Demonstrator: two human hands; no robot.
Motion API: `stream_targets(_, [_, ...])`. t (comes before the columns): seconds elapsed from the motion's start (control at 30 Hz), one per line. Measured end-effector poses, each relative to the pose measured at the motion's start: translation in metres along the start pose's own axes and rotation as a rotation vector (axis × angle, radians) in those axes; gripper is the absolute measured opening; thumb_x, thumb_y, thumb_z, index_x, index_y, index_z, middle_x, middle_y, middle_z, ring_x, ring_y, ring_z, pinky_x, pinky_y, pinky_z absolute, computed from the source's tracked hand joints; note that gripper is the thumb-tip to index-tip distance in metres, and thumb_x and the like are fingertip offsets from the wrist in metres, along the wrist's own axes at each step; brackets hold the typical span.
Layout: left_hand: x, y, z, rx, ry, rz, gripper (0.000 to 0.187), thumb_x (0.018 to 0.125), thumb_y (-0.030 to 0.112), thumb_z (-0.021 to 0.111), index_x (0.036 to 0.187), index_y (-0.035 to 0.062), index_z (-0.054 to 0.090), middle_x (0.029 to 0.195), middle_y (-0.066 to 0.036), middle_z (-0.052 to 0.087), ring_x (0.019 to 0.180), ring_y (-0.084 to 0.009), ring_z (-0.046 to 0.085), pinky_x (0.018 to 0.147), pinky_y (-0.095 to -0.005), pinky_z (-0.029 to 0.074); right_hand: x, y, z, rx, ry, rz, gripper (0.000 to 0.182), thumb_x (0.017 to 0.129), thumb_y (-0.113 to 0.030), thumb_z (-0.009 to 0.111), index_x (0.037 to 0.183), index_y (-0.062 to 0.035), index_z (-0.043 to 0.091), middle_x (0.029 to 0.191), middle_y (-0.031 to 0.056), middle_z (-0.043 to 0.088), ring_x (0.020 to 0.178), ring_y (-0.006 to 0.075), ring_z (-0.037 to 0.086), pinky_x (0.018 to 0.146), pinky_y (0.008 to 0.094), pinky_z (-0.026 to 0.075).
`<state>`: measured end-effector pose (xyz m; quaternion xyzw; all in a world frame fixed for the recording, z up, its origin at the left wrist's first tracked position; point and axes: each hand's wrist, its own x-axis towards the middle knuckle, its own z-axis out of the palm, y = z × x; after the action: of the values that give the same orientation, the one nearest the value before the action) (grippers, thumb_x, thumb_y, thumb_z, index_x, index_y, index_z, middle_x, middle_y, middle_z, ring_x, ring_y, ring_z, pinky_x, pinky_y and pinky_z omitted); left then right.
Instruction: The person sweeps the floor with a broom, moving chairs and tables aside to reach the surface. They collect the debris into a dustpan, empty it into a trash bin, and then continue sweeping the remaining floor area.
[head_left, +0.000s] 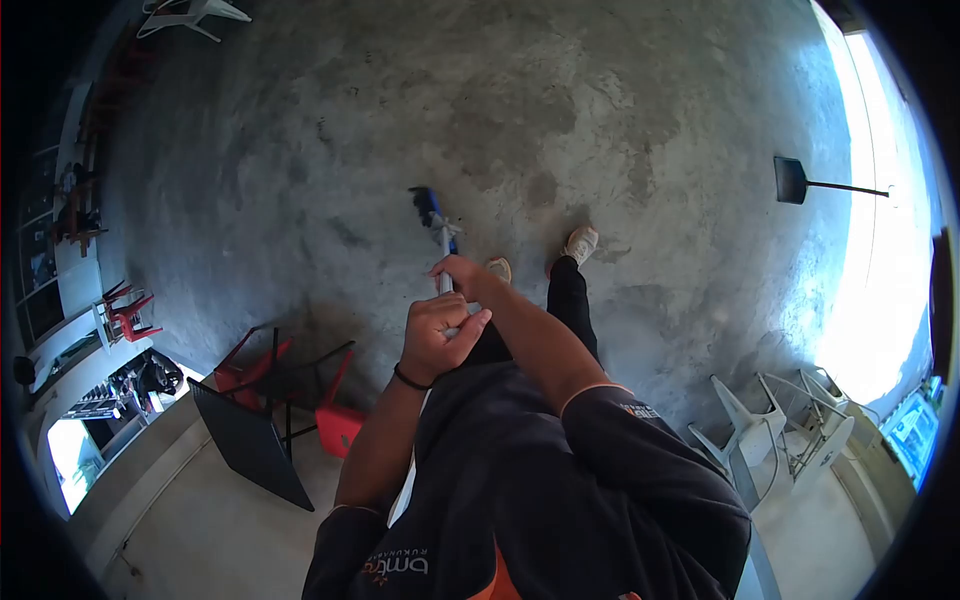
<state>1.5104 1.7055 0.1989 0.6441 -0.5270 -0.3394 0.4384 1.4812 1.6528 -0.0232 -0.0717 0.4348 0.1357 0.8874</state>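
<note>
A broom with a pale handle [446, 242] and a blue head with dark bristles [427, 205] is in front of me. Its bristles are at the concrete floor, slightly left of my feet. My left hand [438, 335], with a dark band at the wrist, is closed round the upper end of the handle. Farther down the shaft, my right hand [462, 274] also grips it, its forearm reaching across my body. Something greyish is wrapped or caught where the handle meets the head; I cannot make out what it is.
A long-handled black dustpan [790, 180] is on the floor to the right, near a bright opening. Red chairs [340, 425] and a black table [250, 440] stand behind left. White metal chairs [755, 430] are behind right; another white chair [190, 15] is far left.
</note>
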Motion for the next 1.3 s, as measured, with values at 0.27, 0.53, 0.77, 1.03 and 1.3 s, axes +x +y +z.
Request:
stream_targets(0.27, [0.121,0.046,0.119,-0.263,-0.244,0.155,0.026,0.074,0.0,0.063,0.055,0.0007,0.045,0.052,-0.007,0.045,0.048,-0.0194,0.041,0.053,-0.0295,0.037,-0.135,-0.107,-0.151,0.238,0.277,-0.294,0.011,0.072,0.002,0.061,0.073,-0.0018,0.051,0.063,0.0081,0.05,0.054,0.0196,0.052,0.047,0.0331,0.041])
stream_targets(0.53, [0.225,0.054,0.275,-0.35,-0.527,0.104,0.025,0.075,0.0,0.063,0.056,0.0014,0.046,0.055,-0.005,0.046,0.055,-0.0171,0.043,0.062,-0.0306,0.039,-0.18,-0.161,-0.421,-0.429,0.496,-0.738,0.017,0.066,-0.008,0.072,0.081,-0.005,0.065,0.075,0.0071,0.065,0.071,0.0212,0.064,0.07,0.034,0.052])
stream_targets(0.77, [0.251,0.077,0.247,-0.378,-0.532,0.197,0.026,0.073,0.001,0.064,0.056,0.0012,0.045,0.056,-0.008,0.046,0.056,-0.0227,0.047,0.063,-0.032,0.044,-0.271,-0.205,-0.335,0.106,0.586,-0.396,0.019,0.076,-0.013,0.065,0.083,0.0039,0.06,0.069,0.0139,0.06,0.062,0.0221,0.063,0.058,0.0355,0.054])
stream_targets(1.03, [0.252,0.103,0.067,-0.273,-0.365,0.264,0.028,0.067,0.001,0.067,0.052,0.0037,0.044,0.052,-0.008,0.045,0.049,-0.0256,0.047,0.055,-0.0319,0.044,-0.21,-0.23,-0.096,0.098,0.271,-0.357,0.023,0.079,-0.016,0.061,0.09,-0.0002,0.049,0.068,0.0088,0.05,0.057,0.0224,0.055,0.056,0.0376,0.05])
stream_targets(1.3, [0.25,0.053,-0.054,0.026,-0.119,0.204,0.031,0.068,0.0,0.067,0.05,0.0038,0.043,0.05,-0.007,0.046,0.045,-0.0222,0.045,0.046,-0.0319,0.035,-0.051,-0.258,0.066,0.006,-0.124,-0.081,0.014,0.078,-0.007,0.063,0.075,-0.0042,0.05,0.062,0.0063,0.05,0.052,0.019,0.051,0.051,0.0341,0.044])
